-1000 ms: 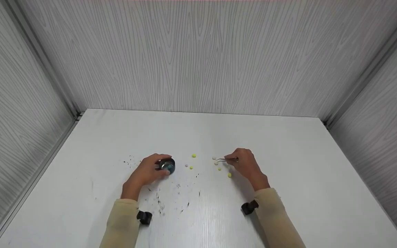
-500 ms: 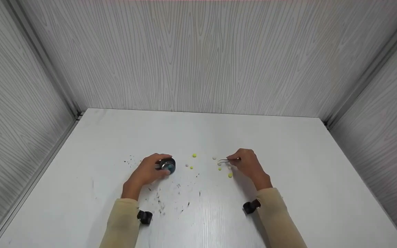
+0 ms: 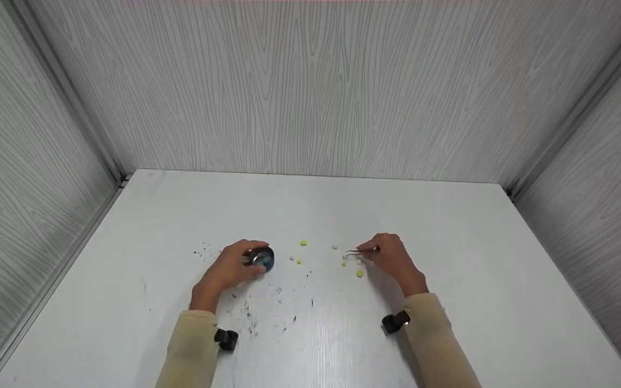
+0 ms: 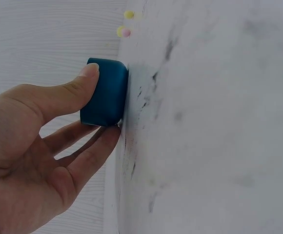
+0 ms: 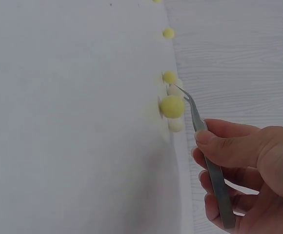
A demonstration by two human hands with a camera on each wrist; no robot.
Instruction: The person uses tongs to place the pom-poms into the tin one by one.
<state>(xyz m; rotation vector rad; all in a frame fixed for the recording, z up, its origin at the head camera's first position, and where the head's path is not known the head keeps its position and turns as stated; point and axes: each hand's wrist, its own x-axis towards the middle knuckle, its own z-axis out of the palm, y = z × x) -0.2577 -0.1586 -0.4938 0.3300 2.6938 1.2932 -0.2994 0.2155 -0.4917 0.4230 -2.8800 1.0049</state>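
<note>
My left hand [image 3: 232, 265] grips a small blue cup [image 4: 105, 92] between thumb and fingers; the cup rests on the table. Its shiny inside shows in the head view, with a teal spot within. In my right hand [image 3: 388, 257] I hold bent-tip tweezers [image 5: 212, 168], thumb on one side and fingers on the other. The tweezer tips point left, right at a white ball [image 3: 345, 257]. Close to them lie a small yellow ball [image 3: 343, 264], a second white ball [image 3: 359, 262] and a larger yellow ball [image 5: 172, 107]. Another white ball [image 3: 335, 247] sits just beyond the tips.
Between the hands lie two yellow balls, one farther back [image 3: 304, 243] and one nearer [image 3: 299, 262], beside a small pale pinkish ball [image 3: 291, 258]. Dark marks [image 3: 249, 318] streak the white table [image 3: 450, 231] around the left hand. Grey wood-patterned panels [image 3: 310, 91] enclose the table.
My right hand has drawn slightly right with the tweezers, and the white ball at their tips has shifted right too. A white ball beneath the hand has come into view. The left hand stays put.
</note>
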